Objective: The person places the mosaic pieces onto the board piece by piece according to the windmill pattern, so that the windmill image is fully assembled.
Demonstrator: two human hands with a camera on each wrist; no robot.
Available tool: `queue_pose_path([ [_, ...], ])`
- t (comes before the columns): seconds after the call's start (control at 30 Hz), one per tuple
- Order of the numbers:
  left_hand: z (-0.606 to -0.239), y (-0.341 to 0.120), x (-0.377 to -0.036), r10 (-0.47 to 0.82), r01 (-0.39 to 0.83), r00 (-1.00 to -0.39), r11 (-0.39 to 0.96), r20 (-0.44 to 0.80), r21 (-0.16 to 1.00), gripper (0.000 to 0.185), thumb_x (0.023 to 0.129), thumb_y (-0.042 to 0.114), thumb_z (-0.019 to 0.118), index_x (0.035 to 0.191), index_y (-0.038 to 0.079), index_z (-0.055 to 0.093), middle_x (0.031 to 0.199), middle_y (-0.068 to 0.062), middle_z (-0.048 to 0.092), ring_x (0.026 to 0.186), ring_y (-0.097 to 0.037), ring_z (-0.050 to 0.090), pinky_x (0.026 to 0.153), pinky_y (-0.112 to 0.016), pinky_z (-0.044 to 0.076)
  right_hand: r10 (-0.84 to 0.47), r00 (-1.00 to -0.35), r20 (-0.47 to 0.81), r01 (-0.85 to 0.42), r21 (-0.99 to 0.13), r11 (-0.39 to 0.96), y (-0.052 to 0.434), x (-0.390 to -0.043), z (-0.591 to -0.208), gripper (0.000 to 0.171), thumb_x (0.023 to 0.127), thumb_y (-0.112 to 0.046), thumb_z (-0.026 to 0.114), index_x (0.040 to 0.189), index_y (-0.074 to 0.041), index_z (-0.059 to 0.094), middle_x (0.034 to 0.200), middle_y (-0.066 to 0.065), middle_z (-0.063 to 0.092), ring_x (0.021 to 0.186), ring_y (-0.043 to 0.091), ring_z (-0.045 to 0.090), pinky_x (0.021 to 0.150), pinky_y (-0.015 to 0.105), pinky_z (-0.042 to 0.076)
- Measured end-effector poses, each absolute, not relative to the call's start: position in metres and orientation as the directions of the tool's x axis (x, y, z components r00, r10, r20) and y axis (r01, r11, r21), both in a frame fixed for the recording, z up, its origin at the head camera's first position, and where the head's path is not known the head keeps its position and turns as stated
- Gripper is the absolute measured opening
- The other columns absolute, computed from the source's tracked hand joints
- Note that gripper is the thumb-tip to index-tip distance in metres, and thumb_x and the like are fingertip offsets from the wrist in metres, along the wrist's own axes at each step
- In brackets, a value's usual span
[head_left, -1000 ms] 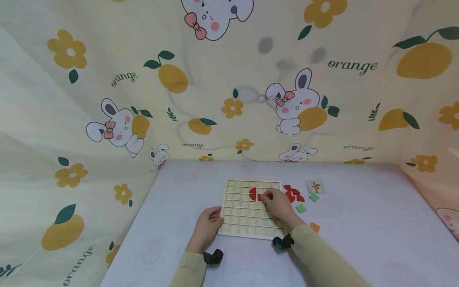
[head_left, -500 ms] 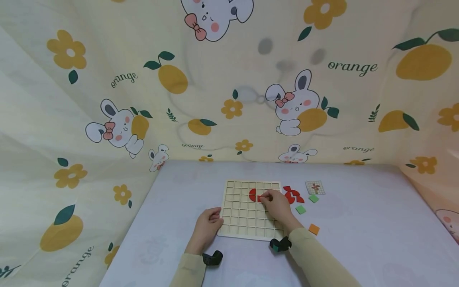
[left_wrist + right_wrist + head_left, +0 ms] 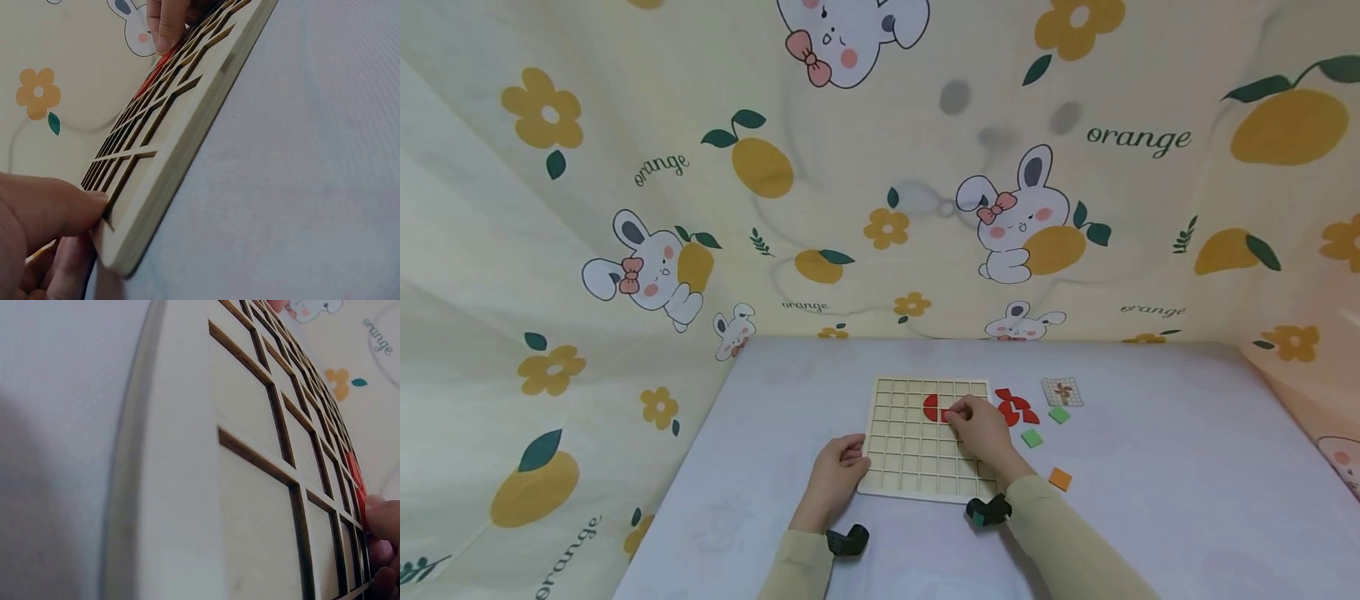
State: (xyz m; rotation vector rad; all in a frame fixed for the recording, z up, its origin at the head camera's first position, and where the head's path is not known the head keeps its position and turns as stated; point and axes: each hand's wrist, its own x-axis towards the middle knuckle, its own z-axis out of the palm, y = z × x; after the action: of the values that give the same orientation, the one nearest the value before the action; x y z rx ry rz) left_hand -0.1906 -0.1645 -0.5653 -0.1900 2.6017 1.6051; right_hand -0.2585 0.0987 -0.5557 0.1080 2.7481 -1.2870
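Observation:
A pale wooden grid board [image 3: 895,463] lies flat on the table. My left hand [image 3: 835,473] grips its left edge; in the left wrist view the thumb [image 3: 69,209] lies over the rim and the curled fingers are partly hidden. My right hand [image 3: 985,432] reaches over the board, thumb and fingertips pinching a small red piece [image 3: 945,415] right at a grid cell. Part of that piece is covered by the fingers. Just left of it, red rounded pieces [image 3: 931,407] sit in the grid, forming a half-circle shape.
Right of the board lies a cluster of several red pieces [image 3: 1017,410]. Beyond it is a small card [image 3: 1063,392] with a pinwheel-like pattern on a grid. Two green squares [image 3: 1032,437] and an orange square [image 3: 1060,479] lie nearer. A printed cloth [image 3: 850,167] hangs behind the table.
The right forearm has shifted slightly left, so the orange square now shows whole. Both hands otherwise keep their places on the board and the red piece.

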Motion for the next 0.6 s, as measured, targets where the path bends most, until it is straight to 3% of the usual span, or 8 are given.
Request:
queue_pose_path([
  [0.6, -0.5661, -0.1649, -0.1912, -0.056, -0.143, -0.99, 0.434, -0.132, 0.889, 0.045, 0.09, 0.008, 0.07, 0.134, 0.003, 0.061, 0.119, -0.01, 0.062, 0.105, -0.019, 0.059, 0.089, -0.029, 0.055, 0.018, -0.995, -0.095, 0.081, -0.717, 0.692, 0.0914, -0.2585, -0.5519, 0.021, 0.091, -0.029, 0.075, 0.101, -0.013, 0.066, 0.086, 0.004, 0.06, 0.081, 0.021, 0.053, 0.068, 0.029, 0.042],
])
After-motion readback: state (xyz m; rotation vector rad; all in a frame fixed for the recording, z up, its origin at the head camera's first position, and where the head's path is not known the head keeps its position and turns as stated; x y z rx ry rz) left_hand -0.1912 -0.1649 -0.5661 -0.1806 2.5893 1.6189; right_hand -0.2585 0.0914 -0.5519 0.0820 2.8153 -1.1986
